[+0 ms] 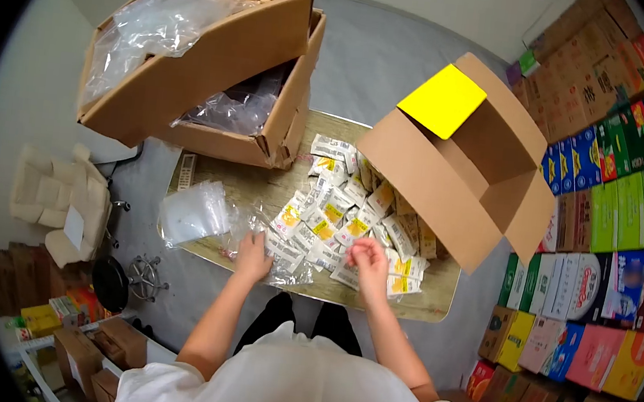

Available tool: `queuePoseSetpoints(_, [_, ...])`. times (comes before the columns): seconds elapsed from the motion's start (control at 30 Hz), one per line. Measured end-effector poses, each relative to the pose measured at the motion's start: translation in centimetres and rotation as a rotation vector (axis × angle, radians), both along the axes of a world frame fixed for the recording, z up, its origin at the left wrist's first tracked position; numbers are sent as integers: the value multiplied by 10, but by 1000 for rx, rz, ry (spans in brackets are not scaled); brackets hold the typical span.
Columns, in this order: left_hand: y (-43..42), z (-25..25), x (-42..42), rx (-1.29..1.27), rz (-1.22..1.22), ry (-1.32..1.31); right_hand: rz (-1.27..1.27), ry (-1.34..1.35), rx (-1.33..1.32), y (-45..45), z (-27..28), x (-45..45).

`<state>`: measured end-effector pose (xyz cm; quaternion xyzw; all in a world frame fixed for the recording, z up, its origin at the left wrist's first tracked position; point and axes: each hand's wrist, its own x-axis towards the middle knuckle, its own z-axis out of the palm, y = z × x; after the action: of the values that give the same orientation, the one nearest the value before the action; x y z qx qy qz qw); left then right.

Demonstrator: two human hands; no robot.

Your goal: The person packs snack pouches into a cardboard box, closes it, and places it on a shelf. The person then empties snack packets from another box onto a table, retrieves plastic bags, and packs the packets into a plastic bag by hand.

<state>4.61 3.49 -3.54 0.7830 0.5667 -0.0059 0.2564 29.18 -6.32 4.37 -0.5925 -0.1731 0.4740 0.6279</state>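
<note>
My left hand [253, 258] is at the table's near edge, its fingers closed on a crinkled clear plastic bag [297, 277] that lies partly over several packets. To the right, my right hand [368, 262] is held over the pile with its fingers curled together; what they hold, if anything, is hidden. Small white-and-yellow printed packets [327, 211] are heaped between and beyond my hands. A few more white-and-yellow packets [406, 271] lie just right of my right hand. Flat clear bags [196, 215] are stacked left of my left hand.
An open cardboard box [430, 185] with a yellow sheet [444, 100] on its flap tilts over the packets at right. Two stacked cartons [218, 72] stand at the back left, holding plastic bags. Shelved colourful boxes [608, 204] line the right side; a cream chair [63, 201] stands left.
</note>
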Motion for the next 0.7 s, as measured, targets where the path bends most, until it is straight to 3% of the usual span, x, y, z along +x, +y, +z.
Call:
queuePoseSetpoints(0.07, [-12,-29,-2,-42,61,-17,71,29,-3,0,-13,-5])
queuePoseSetpoints(0.13, [-21,-38,6,95,76,-28,283,-19,-27,0,-29,-11])
queuePoseSetpoints(0.33, [-3,-51,19,188,187,-79,404,28,44,11,-80,-36])
queuePoseSetpoints(0.47, [15,-65,6,251,120,-166,471,0,50,22,-119,-51])
queuePoseSetpoints(0.57, [15,-61,-2,164,134,-269,561,31,102,25,-121,-60])
queuePoseSetpoints(0.7, [7,-60,-17,382,120,-346,542,-73,232,16,-115,-63])
